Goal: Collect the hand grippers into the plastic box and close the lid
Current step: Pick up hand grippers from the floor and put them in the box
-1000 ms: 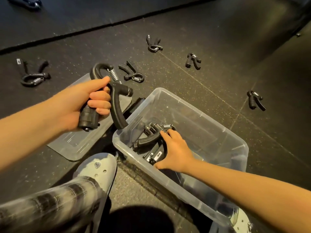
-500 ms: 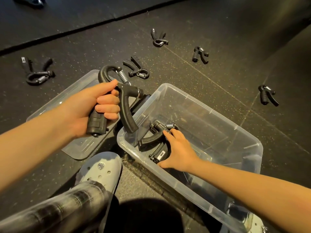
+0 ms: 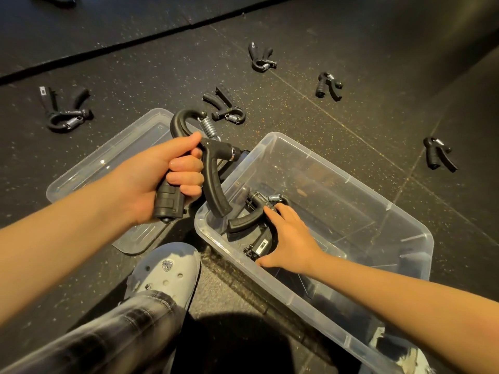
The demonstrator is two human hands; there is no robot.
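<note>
My left hand (image 3: 159,179) grips a black hand gripper (image 3: 208,163) by one handle, held just above the left rim of the clear plastic box (image 3: 351,201). Its free handle points down over the box edge. Inside the box my right hand (image 3: 289,238) rests on the hand grippers lying there (image 3: 248,220), fingers spread over them. The clear lid (image 3: 108,163) lies flat on the floor to the left of the box. Several more black hand grippers lie on the floor beyond: one near (image 3: 225,107), one far left (image 3: 64,112), others at the right (image 3: 438,156).
The floor is dark speckled rubber matting with a seam running across the top. My leg in plaid trousers and a grey clog (image 3: 167,271) sit between lid and box. Two further grippers lie at the back (image 3: 260,58) and back right (image 3: 328,86).
My left hand has carried its gripper rightward, closer to the box rim. The right hand stays on the grippers inside the box.
</note>
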